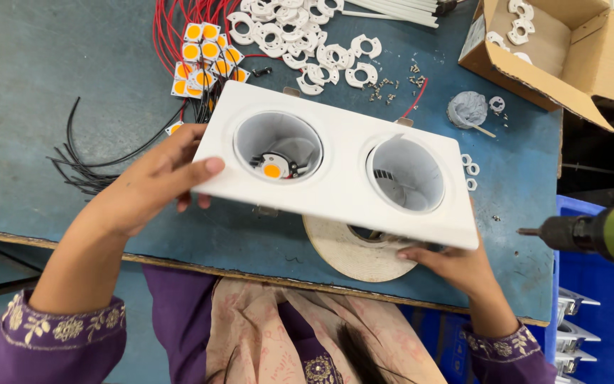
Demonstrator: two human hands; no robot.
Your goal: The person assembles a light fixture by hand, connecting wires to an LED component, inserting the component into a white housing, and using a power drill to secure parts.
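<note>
Nearby: tape roll [353, 250] under fixture [335, 165], drill [605, 233] rt.

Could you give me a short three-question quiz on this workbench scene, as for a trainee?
1. True or false: both hands hold the white fixture.
2. Which cup of the fixture shows a yellow chip: A the one nearer the left hand, B the one nearer the right hand?
3. What lies on the table under the fixture's near edge?

Key:
1. True.
2. A.
3. A tape roll.
</note>
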